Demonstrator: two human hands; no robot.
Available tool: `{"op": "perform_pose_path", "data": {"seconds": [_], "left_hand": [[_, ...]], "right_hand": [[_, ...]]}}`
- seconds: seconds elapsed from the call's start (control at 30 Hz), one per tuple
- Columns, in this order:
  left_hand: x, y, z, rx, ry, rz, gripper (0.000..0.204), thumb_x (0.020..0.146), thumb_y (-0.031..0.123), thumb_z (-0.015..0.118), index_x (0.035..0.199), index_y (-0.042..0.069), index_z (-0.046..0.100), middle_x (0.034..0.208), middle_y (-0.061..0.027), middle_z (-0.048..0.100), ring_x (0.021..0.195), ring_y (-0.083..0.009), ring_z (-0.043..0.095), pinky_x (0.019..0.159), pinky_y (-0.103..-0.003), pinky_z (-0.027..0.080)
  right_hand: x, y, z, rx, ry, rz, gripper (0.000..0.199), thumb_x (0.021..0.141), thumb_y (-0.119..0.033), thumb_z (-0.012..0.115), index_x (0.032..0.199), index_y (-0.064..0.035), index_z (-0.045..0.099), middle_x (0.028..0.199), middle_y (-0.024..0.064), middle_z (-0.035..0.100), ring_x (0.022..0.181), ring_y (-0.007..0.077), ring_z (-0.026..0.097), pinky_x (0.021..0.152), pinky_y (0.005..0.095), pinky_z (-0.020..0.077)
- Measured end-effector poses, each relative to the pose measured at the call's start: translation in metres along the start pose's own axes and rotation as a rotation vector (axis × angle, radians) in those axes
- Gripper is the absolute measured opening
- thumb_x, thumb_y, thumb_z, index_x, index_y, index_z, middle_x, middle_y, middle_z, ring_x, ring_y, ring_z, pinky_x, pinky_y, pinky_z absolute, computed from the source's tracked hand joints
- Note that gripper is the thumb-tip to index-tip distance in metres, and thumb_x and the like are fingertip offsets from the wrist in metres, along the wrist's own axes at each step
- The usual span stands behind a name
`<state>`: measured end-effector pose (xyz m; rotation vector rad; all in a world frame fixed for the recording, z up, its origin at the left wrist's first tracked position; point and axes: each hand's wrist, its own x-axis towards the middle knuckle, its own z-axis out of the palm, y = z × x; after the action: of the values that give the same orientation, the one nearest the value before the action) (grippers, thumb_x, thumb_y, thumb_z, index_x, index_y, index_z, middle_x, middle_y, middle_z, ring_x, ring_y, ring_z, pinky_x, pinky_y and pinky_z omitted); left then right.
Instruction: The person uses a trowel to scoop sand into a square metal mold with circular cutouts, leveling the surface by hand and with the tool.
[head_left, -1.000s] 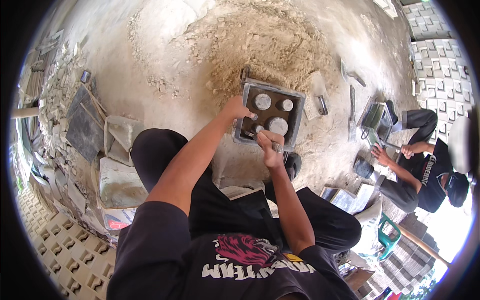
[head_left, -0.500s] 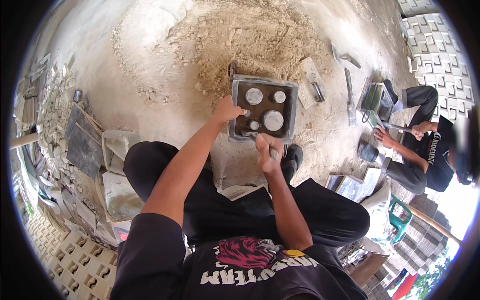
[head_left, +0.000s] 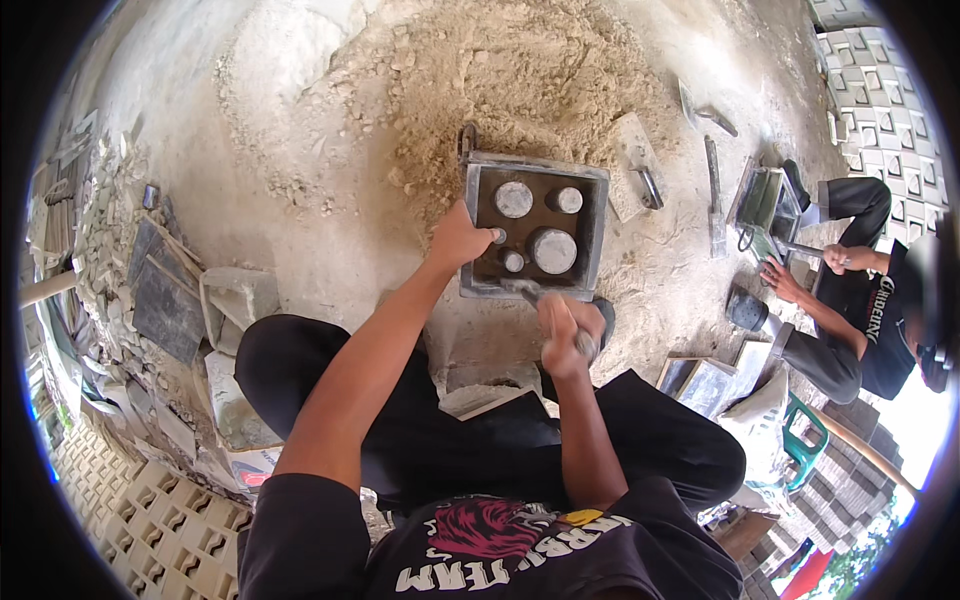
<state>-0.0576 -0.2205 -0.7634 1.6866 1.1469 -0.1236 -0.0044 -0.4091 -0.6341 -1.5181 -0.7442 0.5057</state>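
Note:
A square grey metal mould lies on the ground in front of me, with dark, damp-looking material inside. Round pale-topped posts of different sizes stand up from it, the biggest being the near-right post. My left hand is closed over the mould's left wall. Its thumb reaches inside against a small round post. At the near rim, my right hand, slightly blurred, grips the thick handle of a hand tool. The short metal end of this tool rests at or just above that rim; contact is unclear.
Loose sandy material is heaped beyond the mould. A handled float and a long flat bar lie to the right. Farther right, a co-worker handles a similar mould. Broken slabs are piled at left.
My right hand has drawn the tool toward me and to the right, from inside the mould to its near rim. My left hand keeps its hold. The whole view has shifted slightly.

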Motion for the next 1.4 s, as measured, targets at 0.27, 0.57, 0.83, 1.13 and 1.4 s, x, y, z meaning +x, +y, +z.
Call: {"op": "perform_pose_path", "data": {"seconds": [0.27, 0.57, 0.83, 1.13, 1.4], "left_hand": [[-0.003, -0.004, 0.003, -0.029, 0.026, 0.005, 0.065, 0.07, 0.032, 0.081, 0.116, -0.005, 0.053, 0.113, -0.0265, 0.064, 0.109, -0.0396, 0.061, 0.092, -0.044, 0.047], [0.0, -0.004, -0.004, -0.026, 0.002, 0.021, 0.061, 0.07, 0.03, 0.082, 0.114, -0.003, 0.055, 0.108, -0.0222, 0.066, 0.102, -0.0366, 0.064, 0.088, -0.041, 0.049], [-0.008, 0.014, -0.01, -0.025, -0.014, 0.035, 0.061, 0.068, 0.03, 0.084, 0.111, -0.005, 0.058, 0.107, -0.0221, 0.066, 0.101, -0.0336, 0.064, 0.087, -0.04, 0.049], [0.005, -0.009, 0.001, -0.175, -0.062, 0.024, 0.055, 0.068, 0.027, 0.084, 0.107, -0.004, 0.062, 0.102, -0.0206, 0.069, 0.095, -0.0313, 0.067, 0.083, -0.039, 0.051], [-0.002, 0.0, -0.009, -0.128, -0.103, -0.039, 0.051, 0.071, 0.026, 0.083, 0.107, -0.004, 0.064, 0.103, -0.0209, 0.069, 0.096, -0.0321, 0.067, 0.083, -0.04, 0.051]], "right_hand": [[0.005, -0.002, -0.006, -0.003, 0.114, 0.03, 0.041, 0.093, -0.011, 0.048, 0.056, -0.0023, 0.034, 0.05, -0.0005, 0.034, 0.047, 0.0067, 0.03, 0.043, 0.0316, 0.0207], [0.006, 0.017, -0.022, 0.069, 0.113, 0.095, 0.038, 0.091, -0.011, 0.05, 0.057, -0.0014, 0.038, 0.051, 0.0017, 0.036, 0.046, 0.0089, 0.033, 0.044, 0.0304, 0.0226], [0.012, 0.01, -0.041, -0.137, 0.077, 0.018, 0.042, 0.094, -0.015, 0.05, 0.056, -0.0031, 0.035, 0.051, -0.0003, 0.033, 0.045, 0.0086, 0.031, 0.044, 0.0317, 0.0211], [0.011, 0.029, -0.062, -0.011, 0.194, 0.171, 0.046, 0.096, -0.018, 0.047, 0.054, -0.0057, 0.032, 0.051, -0.0015, 0.037, 0.047, 0.0065, 0.03, 0.043, 0.0298, 0.02], [0.003, 0.034, -0.05, -0.193, 0.171, 0.008, 0.047, 0.097, -0.02, 0.044, 0.054, -0.0074, 0.03, 0.049, -0.0013, 0.031, 0.044, 0.0094, 0.028, 0.042, 0.0306, 0.0196]]}}
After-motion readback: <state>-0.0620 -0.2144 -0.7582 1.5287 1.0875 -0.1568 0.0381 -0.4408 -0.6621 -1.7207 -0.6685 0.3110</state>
